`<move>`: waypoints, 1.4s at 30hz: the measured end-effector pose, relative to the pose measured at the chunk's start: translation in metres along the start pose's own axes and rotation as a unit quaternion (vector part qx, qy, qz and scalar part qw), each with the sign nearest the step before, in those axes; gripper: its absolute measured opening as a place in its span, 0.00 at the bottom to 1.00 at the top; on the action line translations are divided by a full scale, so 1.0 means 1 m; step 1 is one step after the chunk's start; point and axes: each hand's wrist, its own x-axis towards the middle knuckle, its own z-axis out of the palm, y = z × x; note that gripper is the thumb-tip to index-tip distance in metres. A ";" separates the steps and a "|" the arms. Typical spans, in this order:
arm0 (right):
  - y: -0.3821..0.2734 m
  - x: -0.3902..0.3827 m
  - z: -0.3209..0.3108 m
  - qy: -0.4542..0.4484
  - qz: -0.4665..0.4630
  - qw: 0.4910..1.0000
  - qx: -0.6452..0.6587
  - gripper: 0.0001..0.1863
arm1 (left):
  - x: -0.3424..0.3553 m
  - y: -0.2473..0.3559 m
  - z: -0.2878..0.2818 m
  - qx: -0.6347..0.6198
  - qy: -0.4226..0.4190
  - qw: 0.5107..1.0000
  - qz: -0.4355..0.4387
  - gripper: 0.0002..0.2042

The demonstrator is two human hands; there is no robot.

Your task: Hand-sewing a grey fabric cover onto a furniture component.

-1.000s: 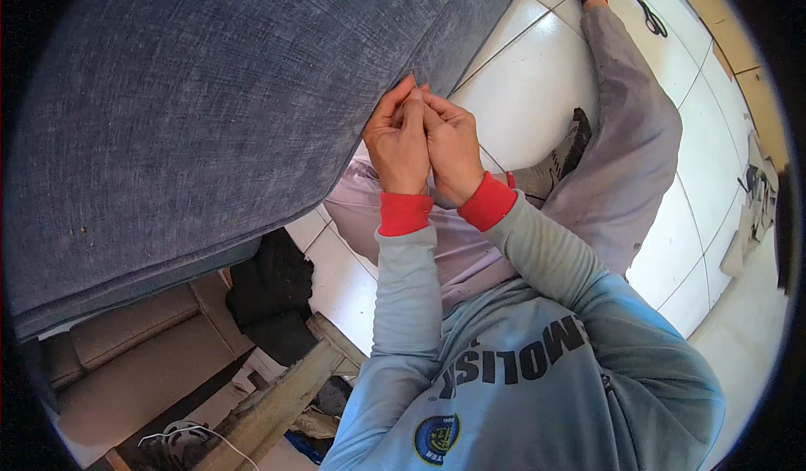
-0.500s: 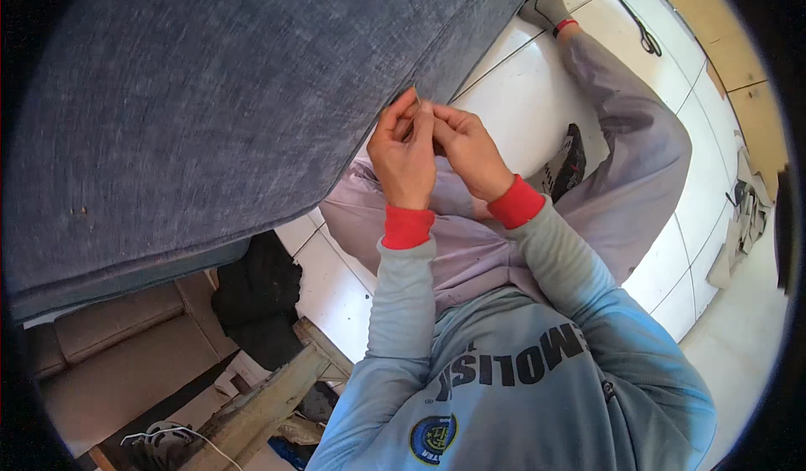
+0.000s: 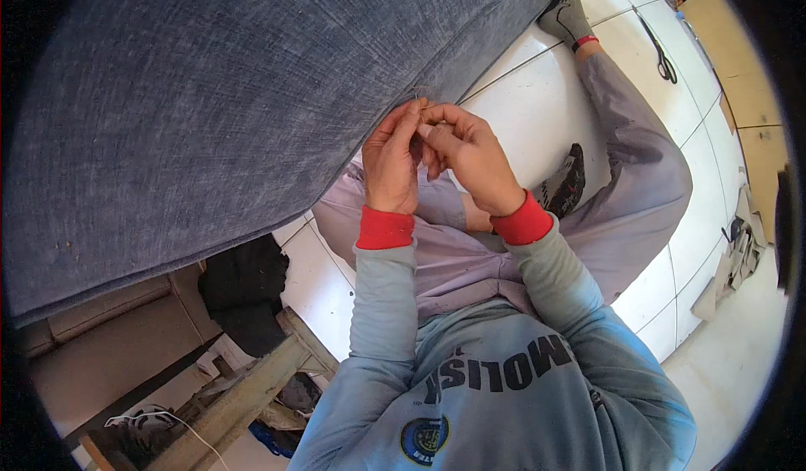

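Where cushion [image 3: 252, 93] edge ends, left hand [image 3: 393, 164] and right hand [image 3: 470, 156] fingers pinched closed on seam.

Item pinched between hands [image 3: 424, 139] too small to tell.

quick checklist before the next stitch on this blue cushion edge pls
1. Both hands at the seam: ok. Left hand and right hand meet at the edge of the blue-grey upholstered cushion.
2. Needle gripped: cannot tell, too small to make out between the fingertips.
3. Thread taut: cannot tell; only a faint loop shows at the seam.
4. Fabric edge in view: ok, not covered by the sleeves.
5. Scissors within reach: not ok, they lie on the white tiled floor beyond the outstretched leg.
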 end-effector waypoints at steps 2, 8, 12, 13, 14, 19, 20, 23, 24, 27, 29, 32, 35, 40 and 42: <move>0.002 -0.002 0.004 0.015 -0.010 1.000 0.000 0.08 | -0.003 0.005 0.004 -0.040 -0.005 0.999 -0.027 0.11; 0.012 -0.005 0.018 0.095 -0.039 0.994 -0.036 0.05 | -0.005 0.003 0.002 -0.047 -0.001 0.999 -0.020 0.11; 0.012 -0.007 0.025 0.123 -0.050 0.990 -0.055 0.05 | -0.005 0.004 -0.004 -0.048 -0.018 0.998 -0.031 0.11; 0.013 -0.007 0.025 0.124 -0.050 0.989 -0.056 0.05 | -0.004 0.004 -0.003 -0.051 -0.017 0.998 -0.038 0.11; 0.014 -0.006 0.026 0.133 -0.047 0.988 -0.053 0.05 | -0.003 0.004 -0.002 -0.054 -0.017 0.997 -0.045 0.11; 0.019 -0.005 0.031 0.153 -0.039 0.987 -0.016 0.05 | 0.003 0.001 -0.006 -0.042 -0.025 0.997 -0.056 0.12; 0.017 -0.006 0.034 0.153 -0.028 0.987 0.026 0.05 | 0.004 0.000 -0.007 -0.043 -0.026 0.997 -0.051 0.12; 0.019 -0.007 0.039 0.155 -0.026 0.985 0.075 0.05 | 0.005 0.000 -0.008 -0.037 -0.023 0.998 -0.037 0.12; 0.020 -0.006 0.040 0.156 -0.034 0.984 0.082 0.05 | 0.005 0.000 -0.007 -0.037 -0.023 0.998 -0.037 0.12; 0.017 -0.007 0.041 0.163 -0.027 0.983 0.075 0.05 | 0.004 0.001 -0.005 -0.038 -0.023 0.998 -0.042 0.11; 0.019 -0.007 0.040 0.164 -0.028 0.983 0.079 0.05 | 0.003 0.002 -0.006 -0.031 -0.014 0.998 -0.052 0.11; 0.017 -0.008 0.041 0.159 -0.026 0.983 0.086 0.04 | 0.001 0.004 -0.002 -0.029 0.001 0.999 -0.033 0.10; 0.016 -0.009 0.041 0.152 -0.018 0.983 0.102 0.04 | 0.000 0.005 -0.005 -0.012 -0.012 0.999 -0.029 0.10; 0.013 -0.012 0.043 0.148 -0.019 0.982 0.119 0.05 | 0.000 0.005 -0.004 -0.002 0.002 0.999 -0.036 0.10; 0.018 -0.011 0.043 0.157 -0.021 0.982 0.105 0.04 | 0.000 0.005 -0.004 0.007 0.004 0.999 -0.031 0.10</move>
